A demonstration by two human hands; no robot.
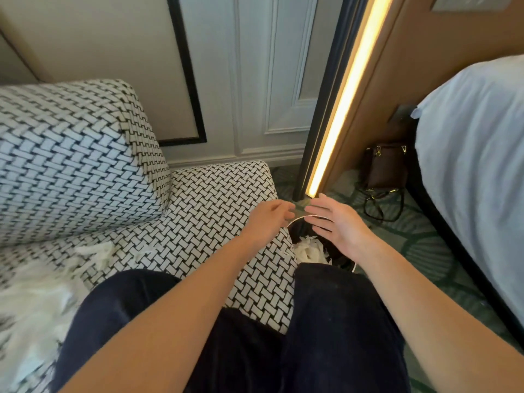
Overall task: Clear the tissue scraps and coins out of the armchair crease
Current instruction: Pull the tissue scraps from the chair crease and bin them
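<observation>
- Nearest to me, bottom centre of the frame, I see dark trousers on two legs, one resting on the chair seat.
- At the lower left edge a blurred heap of white tissue lies on the seat, with another scrap just above it, near the crease below the chair back. Both sit well left of the hands.
- I can't make out any coins.
- Both forearms reach up from the bottom edge toward mid-frame.
- My left hand hovers over the seat's right corner, fingers loosely curled toward the thumb; I can't tell whether it pinches anything.
- My right hand is spread flat, palm down, holding nothing, just right of the left hand.
- Right under and between the hands stands a dark bin with a pale rim, on the floor tight against the chair's right side.
- Inside the bin I see torn white tissue pieces, crumpled and ragged, directly below the hands.
- Farther right, green patterned carpet and a brown bag with a dark strap, upright by the wall.
- A lit strip runs diagonally up centre-right.
- A bed with pale linen fills the right edge.
</observation>
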